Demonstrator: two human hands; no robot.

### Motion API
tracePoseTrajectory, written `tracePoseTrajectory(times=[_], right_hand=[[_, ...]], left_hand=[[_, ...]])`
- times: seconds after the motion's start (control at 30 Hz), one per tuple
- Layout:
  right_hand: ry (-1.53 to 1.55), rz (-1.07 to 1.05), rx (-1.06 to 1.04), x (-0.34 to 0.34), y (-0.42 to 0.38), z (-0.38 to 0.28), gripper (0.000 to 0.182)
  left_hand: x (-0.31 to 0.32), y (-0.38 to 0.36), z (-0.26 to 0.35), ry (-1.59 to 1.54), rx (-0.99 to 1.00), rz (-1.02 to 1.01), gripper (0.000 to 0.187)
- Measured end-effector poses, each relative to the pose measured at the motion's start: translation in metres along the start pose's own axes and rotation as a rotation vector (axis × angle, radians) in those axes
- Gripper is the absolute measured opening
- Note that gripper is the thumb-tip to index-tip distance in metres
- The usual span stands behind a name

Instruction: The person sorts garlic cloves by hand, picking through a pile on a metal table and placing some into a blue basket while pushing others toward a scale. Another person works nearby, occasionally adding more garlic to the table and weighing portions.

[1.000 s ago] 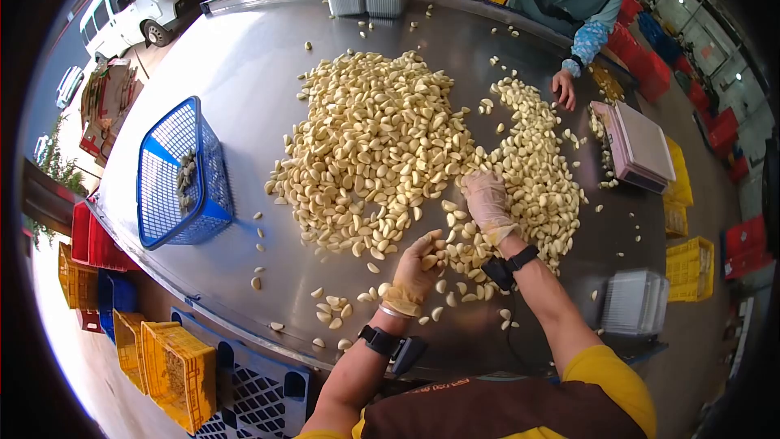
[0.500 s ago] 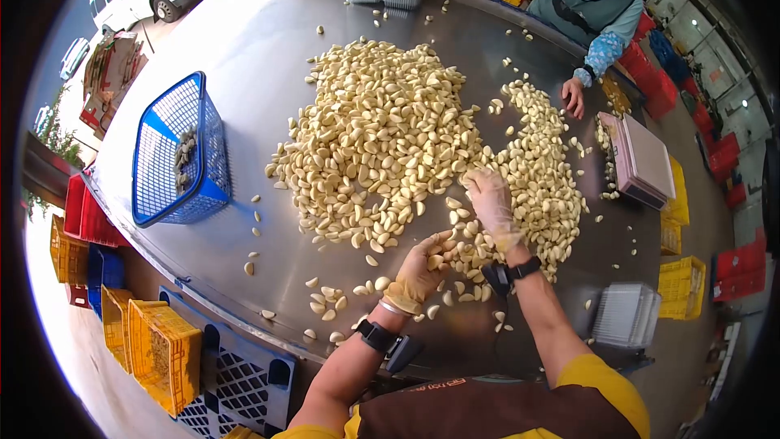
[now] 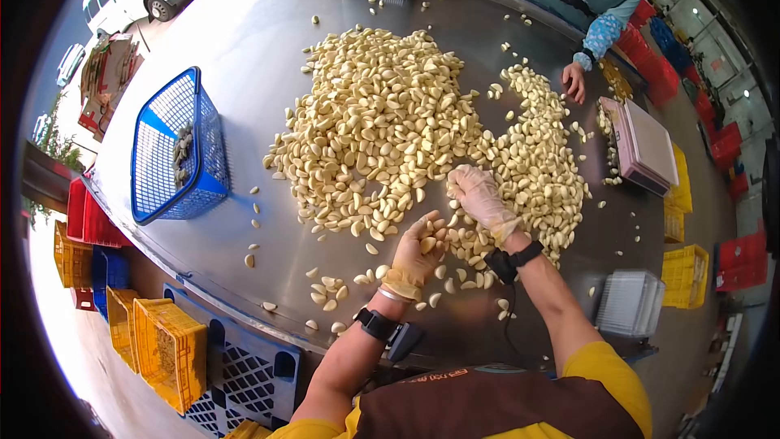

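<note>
The peeled garlic cloves (image 3: 382,122) lie in a broad heap on the metal worktop (image 3: 244,49), a narrower heap (image 3: 544,171) touching its right side and stray ones scattered towards the near edge. Each clove should be light and firm, rather slippery where the skin is off, and easily bruised or nicked; the best hold looks like a gentle pinch across the rounded flanks. The left hand (image 3: 416,256), in a thin glove, is cupped palm up, its fingers half curled around at least one clove, with the thumb near it. The right hand (image 3: 483,202), also gloved, has its fingers bunched together at the edge where the heaps meet; whether they grip a clove is hidden. Farther out are a blue basket (image 3: 218,154) with dark pieces inside, clear trays (image 3: 630,302) at the near right, and a pink device (image 3: 647,140), probably a scale, near a co-worker's hand (image 3: 574,83) resting by the small heap. Compared with half a second ago, the right fingers have shifted left towards the big heap, and the left palm has turned more upward, showing its contents better.
</note>
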State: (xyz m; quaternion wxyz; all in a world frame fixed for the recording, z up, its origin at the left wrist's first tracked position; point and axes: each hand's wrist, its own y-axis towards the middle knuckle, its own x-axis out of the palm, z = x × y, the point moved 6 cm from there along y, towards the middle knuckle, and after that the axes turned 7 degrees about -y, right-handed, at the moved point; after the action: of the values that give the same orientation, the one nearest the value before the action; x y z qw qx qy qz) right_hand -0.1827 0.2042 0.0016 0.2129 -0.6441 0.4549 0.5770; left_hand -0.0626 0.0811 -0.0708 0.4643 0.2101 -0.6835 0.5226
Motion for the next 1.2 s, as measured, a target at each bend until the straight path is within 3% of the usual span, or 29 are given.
tracePoseTrajectory(times=[0.07, 0.1, 0.17, 0.3, 0.37, 0.4, 0.5, 0.57, 0.6, 0.63, 0.7, 0.83, 0.97, 1.0, 1.1, 1.2], right_hand=[[0.155, -0.143, 0.088, 0.004, 0.006, 0.010, 0.013], [0.354, -0.210, 0.254, 0.001, 0.005, 0.015, 0.016], [0.724, -0.330, 0.256, -0.025, -0.001, -0.008, 0.024], [0.935, -0.399, 0.208, -0.044, -0.045, -0.027, 0.043], [-0.230, -0.186, -0.218, -0.055, -0.076, -0.037, 0.057], [-0.267, -0.341, -0.279, -0.041, -0.103, -0.039, 0.061], [-0.364, -0.316, -0.331, -0.045, -0.144, 0.000, 0.061], [-0.531, -0.177, -0.096, -0.062, -0.144, 0.065, 0.061], [-0.469, -0.112, 0.086, -0.076, -0.149, 0.096, 0.062], [-0.477, -0.100, 0.106, -0.081, -0.156, 0.118, 0.062], [-0.258, 0.032, 0.458, -0.089, -0.173, 0.173, 0.066], [-0.291, 0.130, 0.549, -0.080, -0.169, 0.228, 0.068], [-0.426, 0.071, 0.562, -0.066, -0.106, 0.214, 0.071], [-0.336, 0.008, 0.508, -0.049, -0.091, 0.211, 0.077], [-0.269, -0.088, 0.308, -0.048, -0.085, 0.122, 0.089], [-0.283, -0.293, 0.047, -0.046, -0.130, 0.028, 0.076]], left_hand=[[-0.003, -0.001, 0.002, 0.036, 0.014, 0.019, 0.029], [-0.002, 0.000, 0.002, 0.059, 0.035, 0.024, 0.029], [0.009, -0.003, 0.001, 0.034, 0.040, 0.066, 0.030], [0.006, -0.006, -0.004, -0.057, -0.003, 0.122, 0.031], [0.002, -0.002, -0.003, -0.106, -0.057, 0.052, 0.031], [0.005, -0.005, -0.001, -0.113, -0.044, 0.072, 0.030], [0.012, -0.006, 0.003, -0.143, -0.046, 0.027, 0.030], [0.014, -0.009, 0.002, -0.143, -0.045, 0.003, 0.030], [0.015, -0.010, 0.001, -0.135, -0.060, -0.003, 0.030], [0.017, -0.010, 0.000, -0.124, -0.073, -0.014, 0.030], [0.017, -0.009, -0.002, -0.124, -0.129, -0.055, 0.029], [0.022, -0.013, -0.005, -0.074, -0.117, -0.020, 0.028], [0.017, -0.012, -0.010, -0.031, -0.139, 0.011, 0.027], [0.019, -0.014, -0.010, 0.013, -0.114, 0.038, 0.029], [0.018, -0.015, -0.012, 0.034, -0.122, 0.020, 0.031], [0.016, -0.015, -0.006, -0.029, -0.118, 0.068, 0.027]])
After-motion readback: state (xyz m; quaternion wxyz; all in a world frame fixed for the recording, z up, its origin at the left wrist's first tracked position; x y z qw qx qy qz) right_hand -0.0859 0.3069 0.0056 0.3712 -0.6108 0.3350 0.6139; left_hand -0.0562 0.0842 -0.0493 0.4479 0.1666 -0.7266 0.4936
